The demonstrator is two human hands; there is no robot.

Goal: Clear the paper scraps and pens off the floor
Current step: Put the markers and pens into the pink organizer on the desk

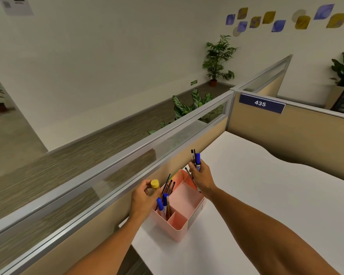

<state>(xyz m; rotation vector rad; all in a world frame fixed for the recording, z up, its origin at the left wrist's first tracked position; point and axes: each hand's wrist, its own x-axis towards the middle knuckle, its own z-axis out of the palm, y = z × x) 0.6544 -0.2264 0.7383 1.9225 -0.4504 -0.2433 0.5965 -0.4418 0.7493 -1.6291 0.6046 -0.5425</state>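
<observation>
On the white desk (256, 195), close to the cubicle partition (127, 161), a pink organizer (182, 219) is standing with blue-capped markers (163, 204) and dark pens (170, 186) leaning in its left compartments; the left hand (142, 197) is gripping a yellow-capped item (155, 184) with curled fingers just beside the organizer's left wall; the right hand (202, 178) is clutching a bundle of pens (195, 159) upright in closed fingers, above the organizer's far right corner.
</observation>
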